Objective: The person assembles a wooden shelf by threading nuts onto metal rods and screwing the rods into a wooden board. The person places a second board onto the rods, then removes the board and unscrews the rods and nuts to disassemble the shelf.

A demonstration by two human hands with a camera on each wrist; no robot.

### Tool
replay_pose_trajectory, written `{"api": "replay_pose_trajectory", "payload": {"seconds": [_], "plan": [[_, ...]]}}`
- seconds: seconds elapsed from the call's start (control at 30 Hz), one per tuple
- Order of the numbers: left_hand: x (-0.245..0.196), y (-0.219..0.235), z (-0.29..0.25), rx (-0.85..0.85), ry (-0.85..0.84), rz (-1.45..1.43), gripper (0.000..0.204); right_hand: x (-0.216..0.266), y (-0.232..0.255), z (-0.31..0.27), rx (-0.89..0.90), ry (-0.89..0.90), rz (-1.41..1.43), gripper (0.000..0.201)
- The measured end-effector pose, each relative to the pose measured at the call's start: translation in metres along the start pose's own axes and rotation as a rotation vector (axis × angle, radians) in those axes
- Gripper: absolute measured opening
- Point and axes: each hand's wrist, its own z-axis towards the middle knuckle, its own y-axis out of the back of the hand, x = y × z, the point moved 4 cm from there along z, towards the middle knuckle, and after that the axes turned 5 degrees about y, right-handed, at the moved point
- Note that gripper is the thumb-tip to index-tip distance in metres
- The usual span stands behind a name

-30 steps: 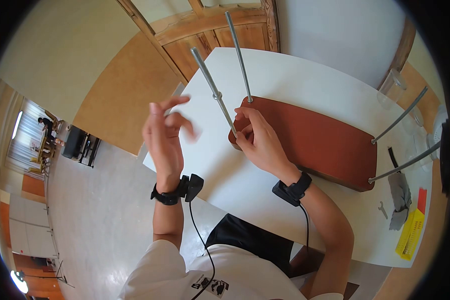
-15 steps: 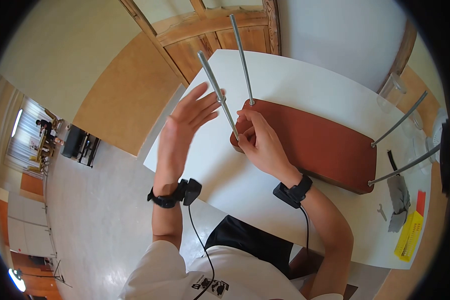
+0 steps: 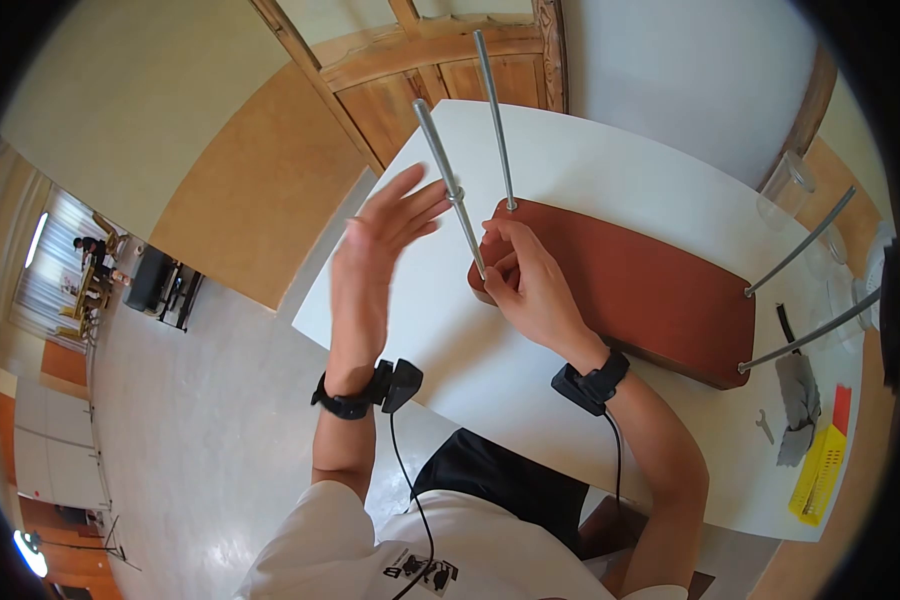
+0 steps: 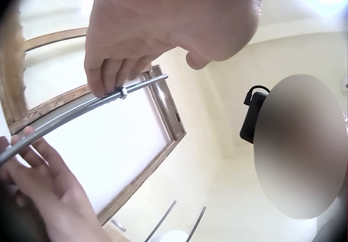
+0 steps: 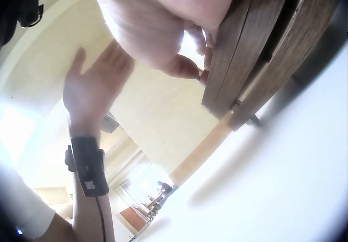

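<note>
A reddish-brown wooden board (image 3: pixel 640 285) with rounded corners lies on the white table, a metal rod rising near each corner. On the near-left rod (image 3: pixel 433 140), a nut (image 3: pixel 455 197) sits partway up. My left hand (image 3: pixel 370 245) is raised beside this rod, fingers extended; in the left wrist view its fingertips touch the rod right at the nut (image 4: pixel 123 93). Lower down, my right hand (image 3: pixel 538 295) pinches the same rod's base between thumb and curled fingers. From the right wrist, the thumb (image 5: pixel 182 68) shows at the edge of layered wood (image 5: pixel 239 51).
Another rod (image 3: pixel 495 120) stands at the far-left corner, and two more rods (image 3: pixel 805 238) lean outward at the right end. Beyond them are clear jars (image 3: pixel 788 190). A small wrench (image 3: pixel 764 425), grey cloth (image 3: pixel 798 400) and yellow basket (image 3: pixel 820 475) lie at the table's right.
My left hand has moved right and up to the rod, its loosely bent fingers now straightened at the nut. The right hand keeps its hold at the rod's base.
</note>
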Motion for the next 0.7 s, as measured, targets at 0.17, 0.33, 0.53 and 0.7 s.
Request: {"api": "replay_pose_trajectory", "payload": {"seconds": [0.17,0.33,0.53,0.7], "plan": [[0.005,0.046,-0.005,0.472,0.07,-0.611,0.072,-0.003,-0.001,0.0,-0.017,-0.005,0.01,0.047],[0.0,-0.002,0.011,-0.087,0.017,-0.091,0.072,0.001,0.0,0.0,-0.003,-0.003,-0.005,0.047],[0.018,0.035,-0.003,-0.097,0.083,-0.17,0.069,-0.007,-0.001,-0.002,-0.007,-0.004,0.017,0.047],[0.008,0.006,0.009,-0.166,-0.003,-0.121,0.07,-0.002,-0.001,-0.001,-0.003,-0.014,0.0,0.047]]}}
